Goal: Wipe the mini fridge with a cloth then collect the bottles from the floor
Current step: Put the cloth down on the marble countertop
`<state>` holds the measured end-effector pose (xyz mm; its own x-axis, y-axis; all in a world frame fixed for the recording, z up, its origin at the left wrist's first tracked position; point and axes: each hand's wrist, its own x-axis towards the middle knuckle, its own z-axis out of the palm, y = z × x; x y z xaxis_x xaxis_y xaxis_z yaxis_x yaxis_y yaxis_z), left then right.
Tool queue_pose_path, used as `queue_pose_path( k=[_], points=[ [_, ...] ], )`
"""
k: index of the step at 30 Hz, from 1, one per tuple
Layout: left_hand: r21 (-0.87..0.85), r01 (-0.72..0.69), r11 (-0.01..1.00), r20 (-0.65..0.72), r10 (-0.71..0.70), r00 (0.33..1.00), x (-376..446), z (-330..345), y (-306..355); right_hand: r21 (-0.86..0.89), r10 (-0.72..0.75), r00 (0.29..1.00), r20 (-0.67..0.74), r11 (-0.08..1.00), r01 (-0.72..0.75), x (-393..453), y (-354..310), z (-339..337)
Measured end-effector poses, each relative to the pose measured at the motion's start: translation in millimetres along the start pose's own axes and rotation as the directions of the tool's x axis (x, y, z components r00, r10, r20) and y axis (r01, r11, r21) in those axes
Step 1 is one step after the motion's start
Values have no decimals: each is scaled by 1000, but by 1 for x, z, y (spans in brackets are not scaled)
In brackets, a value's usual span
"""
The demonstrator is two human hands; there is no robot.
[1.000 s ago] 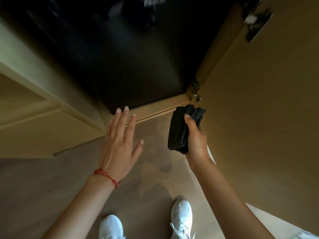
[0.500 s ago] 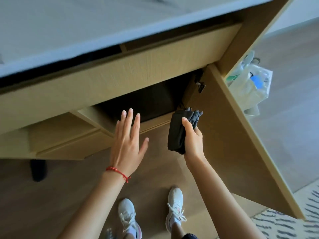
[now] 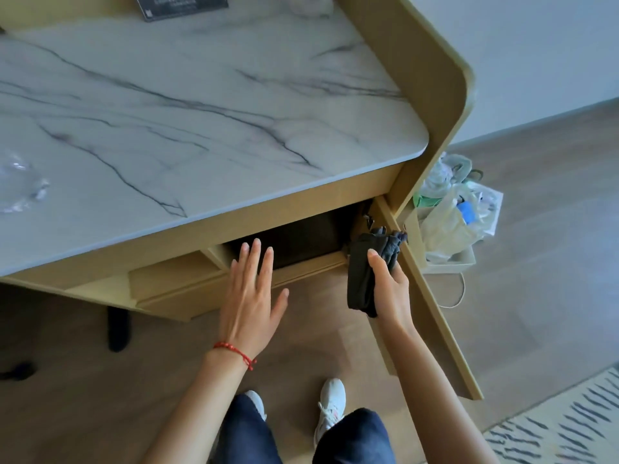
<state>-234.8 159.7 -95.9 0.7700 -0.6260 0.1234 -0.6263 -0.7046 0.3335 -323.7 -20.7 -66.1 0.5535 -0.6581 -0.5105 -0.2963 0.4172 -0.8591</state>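
Observation:
The black mini fridge [image 3: 301,239] sits inside the wooden cabinet under the marble counter; only a dark strip of its front shows below the counter edge. My right hand [image 3: 390,289] is shut on a bunched dark cloth [image 3: 363,272], held just right of the fridge front, beside the open cabinet door [image 3: 435,316]. In front of the fridge hovers my left hand [image 3: 251,296], flat and empty with its fingers spread. Clear plastic bottles and bags [image 3: 452,209] lie in a heap in a white box on the floor, right of the cabinet.
The marble counter [image 3: 201,112] overhangs the cabinet, with a dark card at the back and clear plastic at its left edge. The open door juts toward me on the right. A patterned rug [image 3: 562,430] lies at bottom right. My white shoes stand on the wooden floor.
The view has risen from close in on the fridge front to above the counter, as I stood up. Both hands keep their pose, and the cloth stays in my right hand.

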Motion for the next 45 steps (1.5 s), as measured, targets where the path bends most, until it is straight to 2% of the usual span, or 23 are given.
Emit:
queue_pose_path(
  k=[8,14,25,31,38,42,45],
  points=[
    [24,31,999,-85,-29,996,0,-57,34,-90,-70,997,26,993,72,-31,-53,-23],
    [54,46,997,-129,-39,991,9,-83,51,-125,-176,982,63,975,183,-33,-91,-27],
    [74,71,995,-164,-58,985,70,-109,18,-146,-239,962,129,955,257,13,-136,29],
    [79,53,995,-67,-47,997,130,-111,-18,-244,-275,956,107,924,293,63,-157,75],
    [75,-23,997,9,22,1000,199,-106,-55,-412,-265,963,55,872,264,116,-182,117],
    [36,15,999,72,-18,997,222,-98,-66,-547,-295,955,8,798,252,138,-186,126],
    [47,41,998,114,-46,992,234,-92,-68,-655,-336,941,42,702,280,152,-190,131]
  ],
)
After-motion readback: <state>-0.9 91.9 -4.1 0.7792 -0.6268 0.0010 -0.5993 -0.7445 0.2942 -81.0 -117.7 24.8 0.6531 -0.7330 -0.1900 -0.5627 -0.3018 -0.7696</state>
